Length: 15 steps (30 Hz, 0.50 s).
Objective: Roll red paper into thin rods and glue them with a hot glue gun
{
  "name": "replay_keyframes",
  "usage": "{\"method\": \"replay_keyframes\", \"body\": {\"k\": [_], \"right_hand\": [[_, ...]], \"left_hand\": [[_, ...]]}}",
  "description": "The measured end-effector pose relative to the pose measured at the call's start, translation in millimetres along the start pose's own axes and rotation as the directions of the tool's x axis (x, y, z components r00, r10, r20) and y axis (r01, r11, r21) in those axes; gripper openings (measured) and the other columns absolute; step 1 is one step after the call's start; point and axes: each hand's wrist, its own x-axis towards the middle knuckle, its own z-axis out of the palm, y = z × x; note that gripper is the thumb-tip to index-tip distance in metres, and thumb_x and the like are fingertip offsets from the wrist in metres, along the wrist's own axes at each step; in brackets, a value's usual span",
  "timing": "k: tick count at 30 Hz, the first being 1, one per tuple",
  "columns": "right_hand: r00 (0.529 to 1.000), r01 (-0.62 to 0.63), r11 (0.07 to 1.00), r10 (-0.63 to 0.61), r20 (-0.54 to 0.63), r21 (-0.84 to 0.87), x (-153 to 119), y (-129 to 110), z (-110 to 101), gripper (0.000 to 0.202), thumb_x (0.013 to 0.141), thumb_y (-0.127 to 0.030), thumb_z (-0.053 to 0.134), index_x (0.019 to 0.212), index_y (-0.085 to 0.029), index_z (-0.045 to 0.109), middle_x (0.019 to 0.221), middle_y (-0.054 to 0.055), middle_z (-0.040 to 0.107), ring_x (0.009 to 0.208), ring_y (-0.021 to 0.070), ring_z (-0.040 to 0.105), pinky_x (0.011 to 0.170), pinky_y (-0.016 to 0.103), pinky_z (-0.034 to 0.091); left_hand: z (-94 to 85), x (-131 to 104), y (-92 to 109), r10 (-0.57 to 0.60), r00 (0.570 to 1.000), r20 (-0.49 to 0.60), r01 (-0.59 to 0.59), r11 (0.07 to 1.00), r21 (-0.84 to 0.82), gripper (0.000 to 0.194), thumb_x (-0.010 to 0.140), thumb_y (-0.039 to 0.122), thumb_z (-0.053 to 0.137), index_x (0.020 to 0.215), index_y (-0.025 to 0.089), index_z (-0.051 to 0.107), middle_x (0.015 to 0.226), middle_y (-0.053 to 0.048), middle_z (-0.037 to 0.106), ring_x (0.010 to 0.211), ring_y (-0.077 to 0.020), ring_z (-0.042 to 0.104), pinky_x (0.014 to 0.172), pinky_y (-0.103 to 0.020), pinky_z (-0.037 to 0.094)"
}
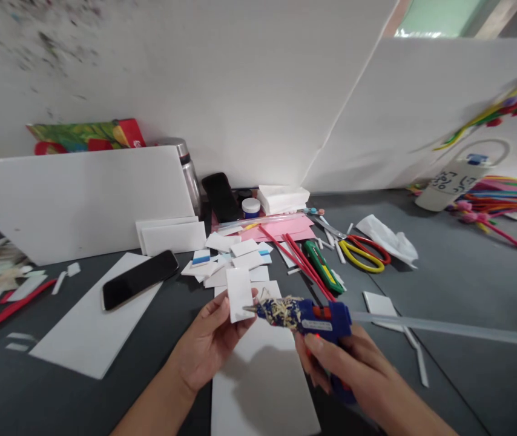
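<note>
Between the thumb and fingers of my left hand (213, 336) is a small white rectangular card (239, 287), held upright. My right hand (344, 363) grips a blue hot glue gun (326, 318), with a clear glue stick (449, 330) jutting out of its back to the right. The metal nozzle points left and lies over the lower right part of the card; whether it touches is hard to tell. Dried glue strings cover the gun's front. Beneath both hands lies a large white sheet (258, 375).
Small white pieces (247, 260) are heaped behind the card. A black phone (140, 280) rests at the left on a white board. Red sticks (306, 266), a green cutter (323, 266) and scissors (362, 253) lie right of the heap. A white board (81, 203) leans at the back left.
</note>
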Motion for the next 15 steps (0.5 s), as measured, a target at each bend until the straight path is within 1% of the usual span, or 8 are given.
{"method": "replay_keyframes", "body": {"k": [2, 5, 7, 9, 15], "right_hand": [[0.999, 0.038, 0.998, -0.037, -0.019, 0.043, 3.3, -1.3, 0.5, 0.047, 0.094, -0.059, 0.047, 0.082, -0.017, 0.065, 0.067, 0.002, 0.057, 0.063, 0.0155, 0.052, 0.061, 0.028, 0.039], [0.993, 0.089, 0.994, -0.083, -0.079, 0.07, 7.4, -1.4, 0.7, 0.047, 0.095, -0.058, 0.045, 0.086, -0.017, 0.066, 0.065, 0.001, 0.056, 0.062, 0.0156, 0.05, 0.062, 0.029, 0.037], [0.99, 0.102, 0.992, -0.094, -0.104, 0.077, 8.3, 0.0, 0.3, 0.046, 0.096, -0.056, 0.044, 0.084, -0.017, 0.065, 0.067, 0.002, 0.056, 0.062, 0.0158, 0.05, 0.063, 0.03, 0.037], [0.99, 0.102, 0.992, -0.093, -0.102, 0.079, 8.1, 1.8, 0.1, 0.045, 0.097, -0.055, 0.044, 0.083, -0.017, 0.064, 0.067, 0.002, 0.056, 0.063, 0.0158, 0.051, 0.063, 0.03, 0.037], [0.994, 0.069, 0.991, -0.058, -0.098, 0.114, 6.6, 3.9, 2.7, 0.045, 0.096, -0.056, 0.046, 0.08, -0.017, 0.063, 0.066, 0.001, 0.056, 0.062, 0.0152, 0.051, 0.06, 0.029, 0.036]], "left_hand": [[1.1, -1.3, -0.5, -0.017, 0.999, 0.043, 0.015, 0.999, 0.048, 0.024, 0.081, 0.023, 0.076, 0.104, 0.017, 0.073, 0.105, -0.006, 0.077, 0.097, -0.0189, 0.071, 0.091, -0.029, 0.055], [5.0, -3.9, 0.0, -0.082, 0.992, 0.098, 0.071, 0.991, 0.111, 0.028, 0.08, 0.024, 0.077, 0.106, 0.013, 0.074, 0.109, -0.011, 0.076, 0.096, -0.0191, 0.071, 0.09, -0.027, 0.054], [7.4, -5.4, 0.3, -0.109, 0.988, 0.106, 0.096, 0.987, 0.127, 0.031, 0.079, 0.023, 0.078, 0.108, 0.013, 0.074, 0.113, -0.012, 0.075, 0.097, -0.019, 0.071, 0.091, -0.028, 0.054], [8.3, -6.2, 0.4, -0.118, 0.988, 0.101, 0.104, 0.985, 0.137, 0.031, 0.079, 0.023, 0.078, 0.108, 0.013, 0.074, 0.112, -0.012, 0.075, 0.097, -0.0191, 0.07, 0.092, -0.029, 0.053], [5.0, -5.7, 0.5, -0.131, 0.986, 0.106, 0.112, 0.979, 0.168, 0.034, 0.078, 0.024, 0.079, 0.11, 0.014, 0.074, 0.115, -0.013, 0.074, 0.098, -0.0189, 0.07, 0.093, -0.027, 0.052]]}}
